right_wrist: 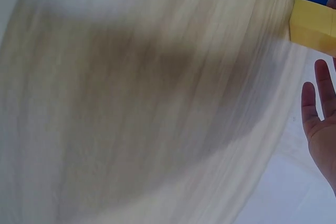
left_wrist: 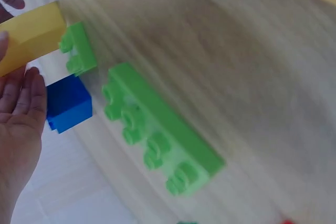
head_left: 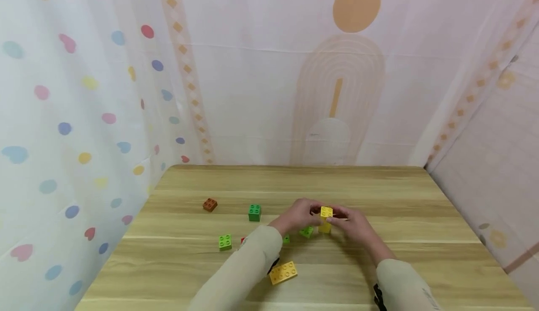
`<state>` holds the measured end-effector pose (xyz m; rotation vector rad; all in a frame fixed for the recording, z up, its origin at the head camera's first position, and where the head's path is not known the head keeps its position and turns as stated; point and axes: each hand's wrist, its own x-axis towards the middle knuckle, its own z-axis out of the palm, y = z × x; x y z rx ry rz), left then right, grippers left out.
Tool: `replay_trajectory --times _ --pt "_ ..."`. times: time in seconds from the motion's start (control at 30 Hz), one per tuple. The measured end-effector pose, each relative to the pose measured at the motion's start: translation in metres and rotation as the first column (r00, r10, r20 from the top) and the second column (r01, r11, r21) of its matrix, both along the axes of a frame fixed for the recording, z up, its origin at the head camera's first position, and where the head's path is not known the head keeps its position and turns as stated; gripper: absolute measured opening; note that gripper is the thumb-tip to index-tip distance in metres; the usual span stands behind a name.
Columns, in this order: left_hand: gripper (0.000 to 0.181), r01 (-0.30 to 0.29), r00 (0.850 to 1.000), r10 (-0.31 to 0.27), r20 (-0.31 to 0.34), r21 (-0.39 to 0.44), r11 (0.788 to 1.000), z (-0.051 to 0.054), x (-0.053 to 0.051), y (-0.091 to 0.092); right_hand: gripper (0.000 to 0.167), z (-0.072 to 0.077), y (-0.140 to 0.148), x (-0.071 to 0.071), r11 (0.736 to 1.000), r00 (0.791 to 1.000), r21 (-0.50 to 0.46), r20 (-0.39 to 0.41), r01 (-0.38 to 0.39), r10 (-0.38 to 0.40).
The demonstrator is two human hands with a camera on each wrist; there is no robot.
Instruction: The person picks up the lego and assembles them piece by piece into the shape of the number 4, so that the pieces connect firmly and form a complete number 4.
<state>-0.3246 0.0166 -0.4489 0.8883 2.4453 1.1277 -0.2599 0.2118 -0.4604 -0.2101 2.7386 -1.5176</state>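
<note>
Between the two hands a stack of yellow blocks (head_left: 326, 213) stands upright on the table, studs on top. From the left side, my left hand (head_left: 300, 216) grips it; in the left wrist view the yellow stack (left_wrist: 34, 38) lies between thumb and fingers. My right hand (head_left: 353, 224) pinches its upper part from the right, thumb on the near face. Lower fingers of the right hand (right_wrist: 325, 129) are spread below the yellow stack (right_wrist: 314, 24). A blue block (left_wrist: 69, 103) is beside the left fingers, hidden in the head view. A small light green block (head_left: 306, 231) lies close by.
Left of the hands are a dark green block (head_left: 254, 213), a brown block (head_left: 209, 205) and a light green block (head_left: 225, 242). A longer light green block (left_wrist: 163, 129) and a partly covered red piece (head_left: 243, 240) lie nearer. An orange-yellow block (head_left: 283, 272) is by the left sleeve.
</note>
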Motion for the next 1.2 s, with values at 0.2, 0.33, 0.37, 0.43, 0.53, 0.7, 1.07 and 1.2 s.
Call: replay_trajectory --times 0.2,0.33,0.37,0.43,0.53,0.7,1.07,1.2 --pt "0.043 -0.011 0.998 0.012 -0.069 0.015 1.000 0.010 0.000 -0.022 0.041 0.000 -0.001 -0.003 0.997 1.000 0.072 -0.023 0.016 -0.015" --pt "0.039 -0.052 0.995 0.059 -0.076 0.093 0.994 0.017 0.002 -0.048 0.040 0.002 -0.001 -0.005 0.991 0.999 0.126 -0.018 0.051 -0.049" --pt "0.037 -0.063 0.994 0.071 -0.083 0.104 0.993 0.018 0.003 -0.056 0.040 0.002 -0.001 -0.006 0.990 0.998 0.130 -0.011 0.055 -0.054" --pt "0.035 -0.092 0.992 0.101 -0.081 0.111 0.990 0.016 0.005 -0.072 0.041 0.003 -0.003 -0.007 0.990 0.998 0.125 0.006 0.062 -0.063" --pt "0.034 -0.123 0.988 0.133 -0.084 0.109 0.986 0.008 0.008 -0.095 0.041 0.003 -0.005 -0.008 0.993 0.998 0.104 0.020 0.058 -0.060" --pt "0.037 -0.157 0.983 0.162 -0.087 0.065 0.985 -0.007 0.018 -0.118 0.036 0.004 -0.007 -0.009 0.998 0.998 0.051 0.032 0.043 -0.045" --pt "0.047 -0.143 0.983 0.139 -0.117 -0.021 0.990 -0.029 0.028 -0.133 0.037 -0.003 -0.008 -0.009 0.997 0.995 0.012 0.056 0.080 -0.081" --pt "0.051 -0.123 0.988 0.120 -0.094 -0.032 0.992 -0.034 0.030 -0.132 0.036 -0.008 -0.009 -0.009 0.995 0.993 -0.001 0.059 0.103 -0.103"
